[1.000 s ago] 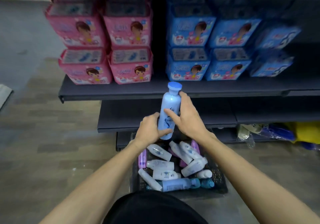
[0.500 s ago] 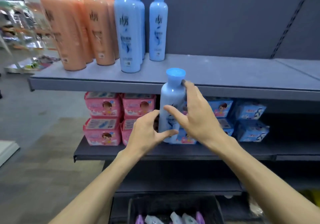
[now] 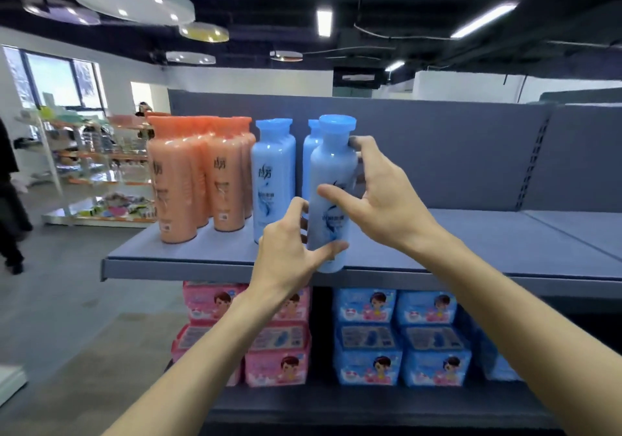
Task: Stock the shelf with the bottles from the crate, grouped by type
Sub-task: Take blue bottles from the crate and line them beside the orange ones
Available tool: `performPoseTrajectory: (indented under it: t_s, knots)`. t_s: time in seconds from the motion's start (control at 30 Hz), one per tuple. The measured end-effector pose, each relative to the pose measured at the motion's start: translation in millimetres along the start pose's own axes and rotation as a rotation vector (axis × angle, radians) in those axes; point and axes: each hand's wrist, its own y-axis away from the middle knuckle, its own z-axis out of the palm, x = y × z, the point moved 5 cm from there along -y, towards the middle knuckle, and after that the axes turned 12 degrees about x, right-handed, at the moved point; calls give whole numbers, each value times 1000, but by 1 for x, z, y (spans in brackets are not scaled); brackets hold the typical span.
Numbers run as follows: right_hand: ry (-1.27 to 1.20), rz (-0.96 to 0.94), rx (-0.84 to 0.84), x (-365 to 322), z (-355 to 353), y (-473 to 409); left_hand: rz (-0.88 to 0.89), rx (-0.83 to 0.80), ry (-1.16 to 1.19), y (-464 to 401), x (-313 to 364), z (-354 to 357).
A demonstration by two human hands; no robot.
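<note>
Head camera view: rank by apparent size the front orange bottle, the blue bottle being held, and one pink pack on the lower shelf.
1. Front orange bottle and held blue bottle: alike, nearness makes it unsure.
2. Pink pack, smallest.

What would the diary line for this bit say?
step: shelving | held: blue bottle, upright at top shelf front edge | left hand: low on it | right hand: its side | neighbours: blue bottles, orange bottles

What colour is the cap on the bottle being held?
Light blue cap, clearest in the head view.
</note>
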Motion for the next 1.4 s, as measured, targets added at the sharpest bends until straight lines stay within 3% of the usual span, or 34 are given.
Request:
performPoseTrajectory:
  t_s: [0.23, 0.6, 1.4]
  knots:
    - [4, 119, 0, 32, 25, -24, -133, -16, -91, -20, -23, 20]
    - [24, 160, -21, 57, 58, -51, -255, -49, -234, -48, -42, 49]
    - [55, 165, -3, 99, 93, -85, -214, -53, -368, -78, -65, 93]
